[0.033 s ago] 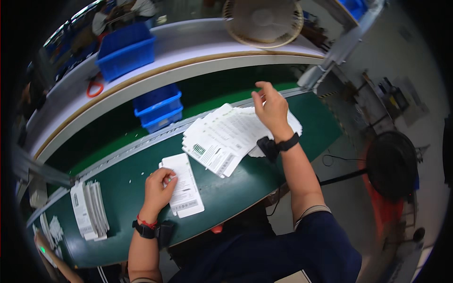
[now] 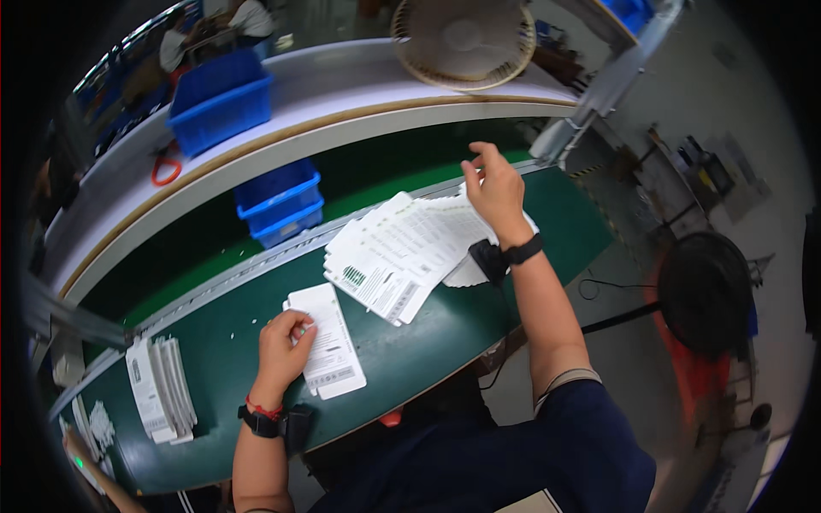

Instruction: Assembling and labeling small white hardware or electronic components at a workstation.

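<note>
Left hand: the bare left hand (image 2: 285, 349) lay over the upper left part of a small stack of flat, white, printed rectangular cards (image 2: 335, 352), its thumb and fingertips bent close together (whether they pinched a card could not be told).
Right hand: the bare right hand (image 2: 498, 195) was over the right end of a broad, fanned pile of white printed cards (image 2: 389, 256), its grip loose, fingers curled and thumb apart from the forefinger.
Cards: the small stack rested near the front edge of a smooth dark-green tabletop (image 2: 415, 346), left of the fanned pile and apart from it; farther left stood a row of white printed card bundles (image 2: 158, 389).
Shelf: a deep blue plastic bin (image 2: 221, 107) sat on the long white shelf (image 2: 333, 77), left of a round, cream-rimmed fan (image 2: 466, 38).
</note>
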{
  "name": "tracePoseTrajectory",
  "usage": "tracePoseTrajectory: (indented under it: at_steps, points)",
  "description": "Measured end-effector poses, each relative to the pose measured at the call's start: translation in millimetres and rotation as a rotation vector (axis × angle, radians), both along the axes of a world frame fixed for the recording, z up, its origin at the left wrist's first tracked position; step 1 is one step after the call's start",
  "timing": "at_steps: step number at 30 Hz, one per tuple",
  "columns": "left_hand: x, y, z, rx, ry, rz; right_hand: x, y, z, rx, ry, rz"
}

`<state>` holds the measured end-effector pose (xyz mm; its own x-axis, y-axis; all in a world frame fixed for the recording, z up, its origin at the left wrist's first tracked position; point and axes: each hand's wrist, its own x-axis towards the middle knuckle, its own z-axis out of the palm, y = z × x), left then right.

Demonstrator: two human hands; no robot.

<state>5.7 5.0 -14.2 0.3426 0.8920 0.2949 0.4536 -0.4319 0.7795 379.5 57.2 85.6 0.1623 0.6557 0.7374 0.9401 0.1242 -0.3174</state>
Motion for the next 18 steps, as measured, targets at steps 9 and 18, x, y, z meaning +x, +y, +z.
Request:
tracePoseTrajectory:
  at_steps: [9,18]
  points:
    - [8,4,1,-0.005,-0.019,-0.023,171,-2,53,0.050,-0.011,-0.318]
    - [4,3,3,-0.016,-0.004,-0.016,224,-23,83,-0.080,0.396,-0.514]
